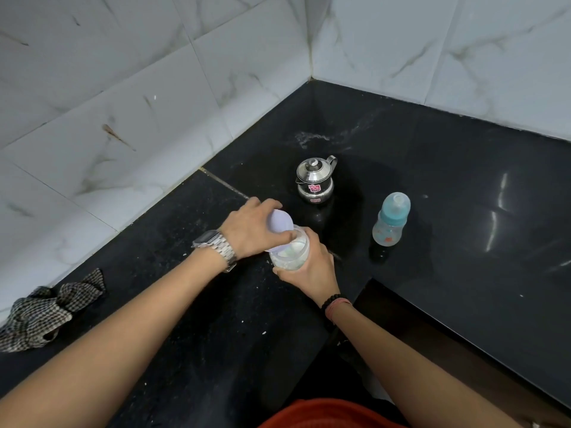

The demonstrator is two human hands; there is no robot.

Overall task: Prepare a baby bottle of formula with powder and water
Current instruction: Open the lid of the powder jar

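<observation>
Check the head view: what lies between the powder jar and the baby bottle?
Only bare black counter lies between powder jar and baby bottle.

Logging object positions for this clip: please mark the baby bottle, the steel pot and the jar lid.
baby bottle [390,222]: head view, on its teal collar.
steel pot [314,180]: head view, on its rounded body.
jar lid [280,221]: head view, on its flat underside, held by the left hand [251,228].

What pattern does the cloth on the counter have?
The cloth is checked, dark on light, in the head view.

bare forearms; steel watch [216,247] on left wrist, black bead bracelet [330,302] and red thread on right.
</observation>
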